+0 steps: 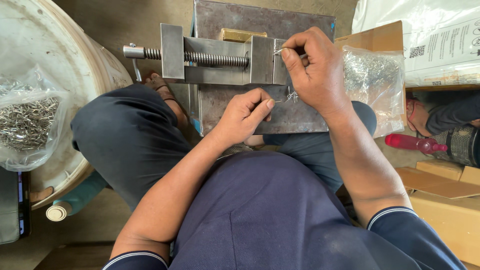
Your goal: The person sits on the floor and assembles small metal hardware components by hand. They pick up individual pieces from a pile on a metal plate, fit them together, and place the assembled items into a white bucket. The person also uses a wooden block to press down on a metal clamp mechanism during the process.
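A steel bench vise (pixel 215 60) with a long threaded screw sits on a grey metal plate (pixel 295 117) in front of my knees. My right hand (pixel 315 70) pinches a thin metal wire piece (pixel 278 50) at the vise's jaw. Just below, my left hand (pixel 245 115) holds another thin wire piece (pixel 290 95) between thumb and forefinger over the plate. A small brass block (pixel 240 35) lies behind the vise.
A white bucket (pixel 60 65) at the left carries a clear bag of small metal pins (pixel 27 122). Another clear bag of metal parts (pixel 372 75) stands at the right. Cardboard boxes (pixel 445 200), a red bottle (pixel 412 143) and another person's leg (pixel 450 117) are at the right.
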